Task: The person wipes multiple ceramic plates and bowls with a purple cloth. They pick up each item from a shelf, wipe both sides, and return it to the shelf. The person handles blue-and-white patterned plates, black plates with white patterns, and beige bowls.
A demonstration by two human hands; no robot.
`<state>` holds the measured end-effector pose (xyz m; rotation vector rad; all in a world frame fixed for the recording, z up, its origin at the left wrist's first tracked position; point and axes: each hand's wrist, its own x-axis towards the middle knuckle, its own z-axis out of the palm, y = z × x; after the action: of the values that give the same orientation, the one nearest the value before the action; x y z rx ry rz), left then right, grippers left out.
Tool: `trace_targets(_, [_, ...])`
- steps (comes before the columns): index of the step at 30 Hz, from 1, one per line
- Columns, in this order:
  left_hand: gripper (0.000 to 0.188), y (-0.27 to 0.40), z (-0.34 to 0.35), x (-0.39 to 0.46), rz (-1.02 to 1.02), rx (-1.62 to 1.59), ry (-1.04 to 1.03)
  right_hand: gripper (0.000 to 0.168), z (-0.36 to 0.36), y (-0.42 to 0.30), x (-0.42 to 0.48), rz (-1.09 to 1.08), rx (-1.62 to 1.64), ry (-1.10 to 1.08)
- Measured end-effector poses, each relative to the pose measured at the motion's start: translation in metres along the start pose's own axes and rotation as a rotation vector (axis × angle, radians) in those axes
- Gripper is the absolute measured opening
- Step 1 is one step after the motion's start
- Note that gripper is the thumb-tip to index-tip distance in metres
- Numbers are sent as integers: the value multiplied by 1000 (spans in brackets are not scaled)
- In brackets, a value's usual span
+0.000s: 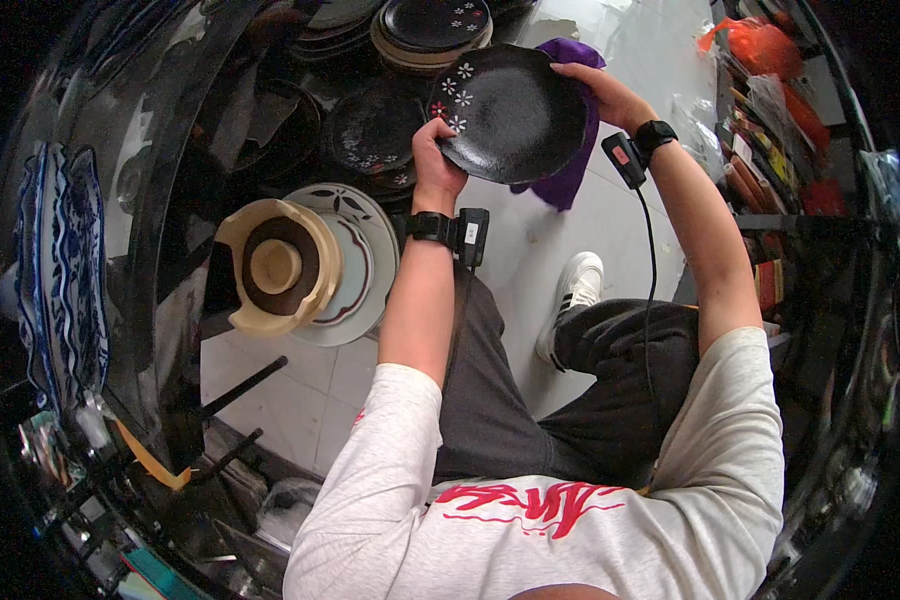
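Note:
A round black glossy plate [525, 112] with white and red flowers near its left edge is held up between both hands. My left hand [439, 159] grips its lower left rim, thumb on top. My right hand [604, 90] is at the upper right rim with its thumb on the edge, and a purple cloth [562, 191] lies between that hand and the plate's underside. The cloth hangs down behind the plate. The fingers under the plate are hidden. Left of my left hand sit dark flowered plates [379, 131].
Stacked plates with a black flowered one on top [435, 22] stand beyond. Beige ceramic ware [229, 225] rests over white patterned plates [382, 247] beside my left forearm. Blue-and-white wavy-edged dishes [61, 277] stand far left. A shelf [776, 223] with packed goods is at right.

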<state>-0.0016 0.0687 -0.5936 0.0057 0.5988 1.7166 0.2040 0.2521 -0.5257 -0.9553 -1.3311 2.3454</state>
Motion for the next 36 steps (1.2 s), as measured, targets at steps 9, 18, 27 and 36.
trace_targets(9, [24, -1, 31, -11, 48, 19, 18, 37, 3, 5, 15, -195, -457, 167])
trace_targets(18, [63, -1, -8, 11, 276, 156, 154, 36, 27, 3, 24, -115, -650, 121])
trace_targets(27, [69, -2, 13, 6, 476, 165, 132, 29, 20, 19, 41, -114, -579, 70])
trace_targets(36, [78, 11, 26, 0, 405, 170, -2, 25, 26, 14, 77, -277, -238, 231])
